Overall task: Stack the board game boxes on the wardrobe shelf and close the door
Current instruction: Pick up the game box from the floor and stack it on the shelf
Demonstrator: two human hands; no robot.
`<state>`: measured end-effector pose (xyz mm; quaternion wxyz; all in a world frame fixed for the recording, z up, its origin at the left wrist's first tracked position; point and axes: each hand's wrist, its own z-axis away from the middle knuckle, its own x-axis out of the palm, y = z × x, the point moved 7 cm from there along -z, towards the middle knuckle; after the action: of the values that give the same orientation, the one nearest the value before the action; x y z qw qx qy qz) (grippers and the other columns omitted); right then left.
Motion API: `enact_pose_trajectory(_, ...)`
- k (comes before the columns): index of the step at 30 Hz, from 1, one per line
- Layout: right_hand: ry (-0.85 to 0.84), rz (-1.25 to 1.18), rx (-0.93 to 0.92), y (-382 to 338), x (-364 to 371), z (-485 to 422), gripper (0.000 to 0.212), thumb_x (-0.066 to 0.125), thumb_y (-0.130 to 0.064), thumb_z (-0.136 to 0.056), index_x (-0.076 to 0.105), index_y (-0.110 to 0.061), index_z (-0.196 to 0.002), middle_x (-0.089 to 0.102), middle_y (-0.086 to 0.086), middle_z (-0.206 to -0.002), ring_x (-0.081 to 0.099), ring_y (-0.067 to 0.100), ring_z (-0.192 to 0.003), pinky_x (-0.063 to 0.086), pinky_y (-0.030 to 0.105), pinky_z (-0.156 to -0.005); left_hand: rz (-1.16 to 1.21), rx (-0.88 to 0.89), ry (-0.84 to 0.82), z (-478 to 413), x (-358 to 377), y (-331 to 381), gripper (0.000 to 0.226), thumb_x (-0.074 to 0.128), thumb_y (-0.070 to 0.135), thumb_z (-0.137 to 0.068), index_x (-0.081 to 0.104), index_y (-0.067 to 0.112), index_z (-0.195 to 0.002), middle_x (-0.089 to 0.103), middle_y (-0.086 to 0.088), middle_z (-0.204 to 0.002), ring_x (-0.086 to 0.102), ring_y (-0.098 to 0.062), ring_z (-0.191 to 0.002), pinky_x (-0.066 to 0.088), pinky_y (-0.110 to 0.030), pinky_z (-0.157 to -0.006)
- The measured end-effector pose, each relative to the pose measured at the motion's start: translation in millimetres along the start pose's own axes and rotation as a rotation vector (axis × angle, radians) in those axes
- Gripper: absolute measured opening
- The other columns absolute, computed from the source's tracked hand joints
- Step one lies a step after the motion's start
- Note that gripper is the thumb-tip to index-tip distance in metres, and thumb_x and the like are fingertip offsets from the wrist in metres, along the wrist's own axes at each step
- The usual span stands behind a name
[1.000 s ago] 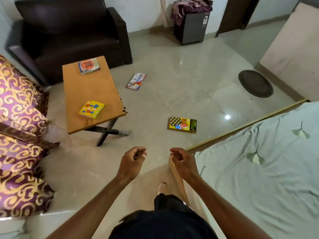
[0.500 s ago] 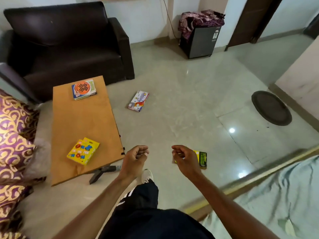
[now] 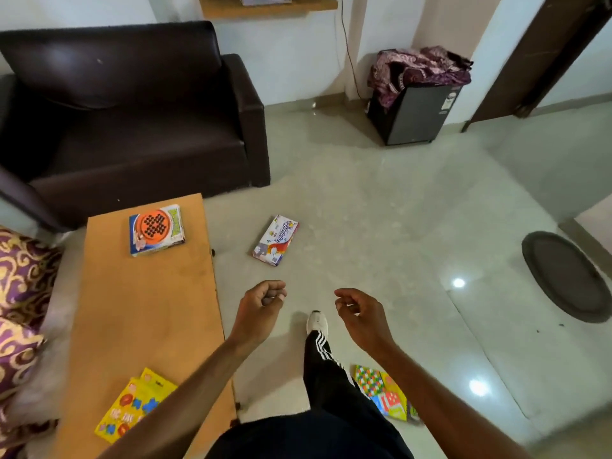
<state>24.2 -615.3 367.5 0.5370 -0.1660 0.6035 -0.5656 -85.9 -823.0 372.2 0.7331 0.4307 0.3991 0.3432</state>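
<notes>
Several board game boxes lie about. An orange-and-blue box (image 3: 155, 229) rests at the far end of the wooden table (image 3: 149, 319), and a yellow box (image 3: 130, 405) sits at its near end, partly under my left forearm. A white box (image 3: 276, 240) lies on the floor ahead. A multicoloured box (image 3: 381, 390) lies on the floor by my right leg, partly hidden by my right arm. My left hand (image 3: 261, 306) is loosely curled and holds nothing. My right hand (image 3: 359, 314) also holds nothing, fingers bent and slightly apart. No wardrobe is in view.
A dark sofa (image 3: 132, 120) stands behind the table. A small black fridge (image 3: 414, 114) with purple cloth on top stands against the far wall. A dark round mat (image 3: 568, 276) lies at the right. Patterned purple cushions (image 3: 23, 293) are at the left.
I have stepped forward off the bed side, one leg leading. The table and boxes have come closer, the multicoloured box now beside my right leg. Both hands stay in front, holding nothing.
</notes>
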Motion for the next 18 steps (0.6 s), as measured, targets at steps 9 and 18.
enact_pose_trajectory(9,-0.137,0.038,-0.031,-67,39,-239,0.019,0.061,-0.017,-0.089,0.072,-0.021,-0.105,0.07,-0.011,-0.084,0.062,-0.004,-0.064,0.043,0.006,-0.064,-0.057,-0.128,0.118,-193,-43,34,0.022,0.059,0.019,-0.081,0.066,0.034,-0.095,0.074,0.0,-0.094,0.069,-0.021,-0.091,0.055,-0.049,-0.091)
enact_pose_trajectory(18,-0.264,0.111,0.036,-94,115,-421,0.021,0.061,-0.016,-0.086,0.072,-0.025,-0.102,0.066,-0.014,-0.075,0.062,0.003,-0.066,0.045,0.02,-0.07,-0.07,-0.277,0.142,-373,-64,24,0.024,0.06,0.005,-0.09,0.068,0.009,-0.112,0.073,-0.006,-0.1,0.069,-0.023,-0.094,0.055,-0.035,-0.085)
